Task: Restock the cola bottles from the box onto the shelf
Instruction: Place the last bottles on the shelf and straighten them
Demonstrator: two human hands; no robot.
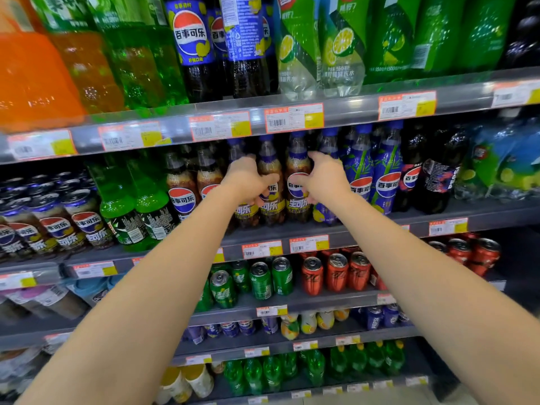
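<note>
Both my arms reach up to the second shelf (365,226). My left hand (248,178) wraps around one small cola bottle with a blue-and-yellow label (270,204). Beside it, my right hand (323,176) grips a second cola bottle of the same kind (296,185). Both bottles stand upright on the shelf in a row of like cola bottles (182,188). The box is out of view.
Green soda bottles (131,206) and cola cans (73,226) stand to the left, blue bamboo-label bottles (385,176) and black cola bottles (432,173) to the right. Large bottles fill the shelf above (292,115); green cans (260,279) and red cans (336,273) sit below.
</note>
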